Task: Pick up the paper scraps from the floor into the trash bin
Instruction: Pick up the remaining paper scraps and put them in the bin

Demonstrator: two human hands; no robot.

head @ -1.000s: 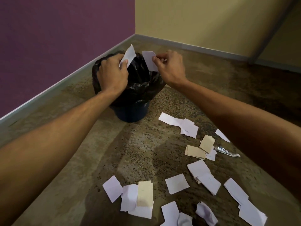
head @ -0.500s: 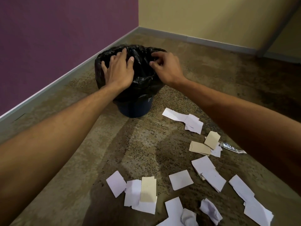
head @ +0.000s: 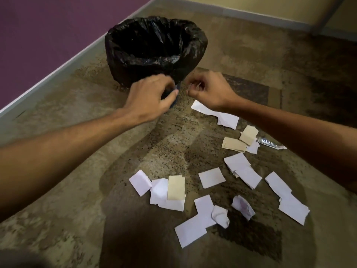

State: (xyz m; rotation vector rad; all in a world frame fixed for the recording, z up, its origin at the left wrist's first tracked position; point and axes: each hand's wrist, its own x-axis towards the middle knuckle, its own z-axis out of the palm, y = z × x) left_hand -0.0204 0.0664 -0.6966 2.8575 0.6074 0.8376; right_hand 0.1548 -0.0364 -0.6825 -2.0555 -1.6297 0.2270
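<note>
The bin (head: 154, 55), lined with a black bag, stands upright and open near the purple wall. White and tan scraps (head: 212, 176), flat or crumpled, lie scattered on the floor before it.

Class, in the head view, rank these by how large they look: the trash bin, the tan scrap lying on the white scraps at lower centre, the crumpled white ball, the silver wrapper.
1. Trash bin, by far.
2. Tan scrap.
3. Crumpled white ball and silver wrapper: too alike to rank, and the ball is nearer the camera.
</note>
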